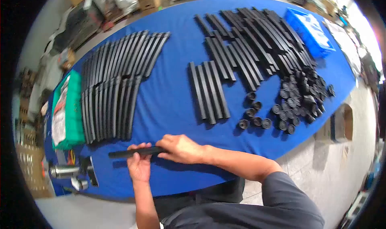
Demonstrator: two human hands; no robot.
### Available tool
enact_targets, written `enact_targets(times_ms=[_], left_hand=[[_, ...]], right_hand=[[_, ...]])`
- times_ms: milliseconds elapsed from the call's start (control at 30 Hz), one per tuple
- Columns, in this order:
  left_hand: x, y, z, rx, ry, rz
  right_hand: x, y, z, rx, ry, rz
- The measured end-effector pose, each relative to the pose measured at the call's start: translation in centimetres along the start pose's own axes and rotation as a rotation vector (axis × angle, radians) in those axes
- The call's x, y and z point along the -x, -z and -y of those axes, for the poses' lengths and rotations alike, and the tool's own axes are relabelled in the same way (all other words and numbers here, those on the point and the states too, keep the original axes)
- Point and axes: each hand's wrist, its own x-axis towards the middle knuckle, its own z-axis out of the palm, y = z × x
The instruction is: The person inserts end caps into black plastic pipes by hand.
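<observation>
A black tube [121,153] lies nearly level across both hands, above the front edge of the blue-covered table [169,108]. My left hand [139,164] supports it from below, with the fingers curled round its middle. Around its right end, my right hand [181,148] is closed and hides that end. Just beyond my left hand, rows of black tubes [112,104] lie side by side. Farther right, several more black tubes [209,92] lie loose, with small round black caps [266,123] nearby.
A green bin [74,116] stands at the left edge, and a blue bin [309,32] with white contents at the far right. At the front left sit a silver cylinder [64,171] and a small metal-and-white item [79,183]. A cardboard box [341,122] is on the floor at right.
</observation>
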Motion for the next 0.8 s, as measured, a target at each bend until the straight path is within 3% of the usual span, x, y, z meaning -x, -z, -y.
enact_targets(times_ms=[33, 100, 267, 367, 400, 533, 800], left_hand=[[0.0, 0.2, 0.0, 0.046, 0.009, -0.005], [0.0, -0.1, -0.1, 0.058, 0.023, 0.016], [0.0, -0.7, 0.0, 0.078, 0.061, -0.044], [0.0, 0.7, 0.1, 0.110, 0.034, 0.023], [-0.1, 0.5, 0.0, 0.126, 0.028, 0.047], [-0.3, -0.5, -0.1, 0.121, 0.092, -0.026], [-0.1, -0.2, 0.1, 0.108, 0.039, 0.012]], right_hand=[[-0.7, 0.6, 0.5, -0.110, -0.032, 0.001], [-2.0, 2.9, 2.1, -0.368, -0.547, 0.287], [-0.8, 0.7, 0.7, 0.032, -0.045, -0.025], [-1.2, 1.1, 1.2, -0.231, -0.226, 0.051], [-2.9, 3.5, 3.7, -0.508, -0.778, 0.321], [-1.4, 1.3, 1.6, -0.069, -0.090, 0.047], [-1.3, 1.3, 1.4, -0.020, -0.085, 0.137]])
